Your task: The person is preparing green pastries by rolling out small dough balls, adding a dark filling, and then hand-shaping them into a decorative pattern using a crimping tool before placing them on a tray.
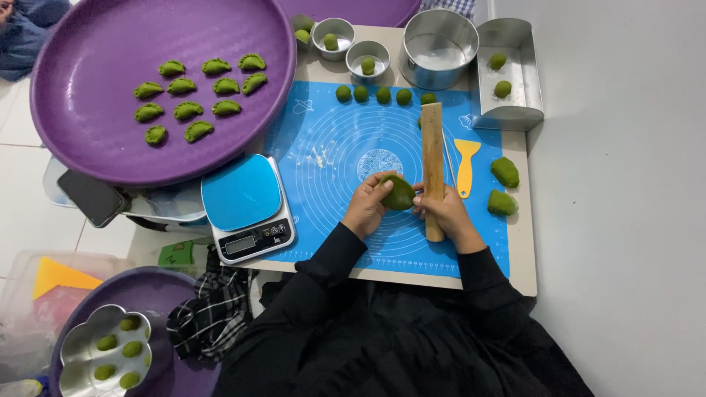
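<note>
A folded piece of green dough (399,193) is sitting between the two hands, just above the blue silicone baking mat (327,158). The left hand (365,208) is gripping its left edge with curled fingers, while the right hand (446,214) is pinching the right edge and lying against the lower end of a wooden rolling pin (432,165), which is resting lengthwise on the mat.

Eleven finished crimped green dumplings (197,92) are lying in three rows on a large purple round tray (88,140) at the upper left. Five small green dough balls (373,94) are lining the top of the mat. Two small round metal cups (351,44) are each holding one ball, and a bigger round metal tin (439,45) is standing beside them. A rectangular metal tray (523,88) at the upper right is holding two more balls. Two larger green dough lumps (504,186) are lying at the mat's right edge, near one yellow plastic scraper (465,165).

One digital kitchen scale (248,208) with a blue top is sitting left of the mat. At the lower left, a flower-shaped metal mould (84,353) is holding five green balls, next to a checked cloth (213,305).

The mat is lying on a low beige board (523,257) over a pale grey floor (625,220), with white tiles at the far left. The person's sleeves are black.
</note>
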